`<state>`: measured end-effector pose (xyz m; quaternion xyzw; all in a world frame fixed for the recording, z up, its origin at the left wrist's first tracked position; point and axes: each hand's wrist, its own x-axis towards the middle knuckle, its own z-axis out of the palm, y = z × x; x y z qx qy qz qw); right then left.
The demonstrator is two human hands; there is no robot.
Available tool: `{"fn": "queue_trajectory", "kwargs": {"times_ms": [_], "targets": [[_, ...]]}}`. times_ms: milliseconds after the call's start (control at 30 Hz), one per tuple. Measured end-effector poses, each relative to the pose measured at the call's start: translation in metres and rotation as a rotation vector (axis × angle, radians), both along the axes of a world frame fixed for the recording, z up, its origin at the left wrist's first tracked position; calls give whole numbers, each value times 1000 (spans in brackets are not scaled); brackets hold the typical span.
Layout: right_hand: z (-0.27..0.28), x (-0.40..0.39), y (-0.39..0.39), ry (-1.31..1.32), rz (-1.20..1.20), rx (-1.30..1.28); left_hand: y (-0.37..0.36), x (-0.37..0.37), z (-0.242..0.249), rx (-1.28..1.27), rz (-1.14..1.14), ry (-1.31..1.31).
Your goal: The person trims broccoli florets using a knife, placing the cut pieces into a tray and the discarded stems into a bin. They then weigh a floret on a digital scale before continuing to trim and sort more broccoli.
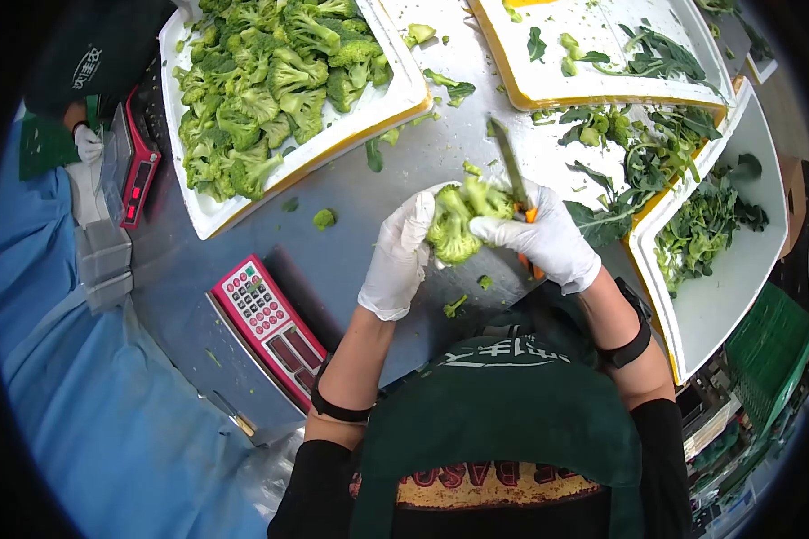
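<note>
Wearing a white glove, my left hand [399,253] is closed around the left side of a broccoli head [456,226]. My right hand [551,240], also gloved, grips a knife [508,157] by its orange handle, with the blade pointing up and away from me. The right thumb presses against the broccoli, and the fingers behind the handle are partly hidden. Small green scraps, among them a cut piece of stem [455,306], lie on the metal table just below my hands.
A white foam box [411,85] full of broccoli florets stands at upper left. A red scale [270,323] lies left of my arm. Foam trays [593,90] and a white bin [737,305] with leaves are on the right. A co-worker's gloved hand [87,144] is near another scale [140,162].
</note>
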<state>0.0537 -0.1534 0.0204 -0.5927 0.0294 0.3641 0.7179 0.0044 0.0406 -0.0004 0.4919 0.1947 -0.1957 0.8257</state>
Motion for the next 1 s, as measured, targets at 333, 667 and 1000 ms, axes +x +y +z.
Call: {"fn": "queue_trajectory", "kwargs": {"times_ms": [333,667,1000], "targets": [[-18,-4,-19,270,-183,576,6,-3,-11,-711,190,208],[-10,-1,-12,306,-173,465,4,2,4,-420,269,85],[-5,-7,11,205,-260,202,21,-3,7,-318,74,-140]]}}
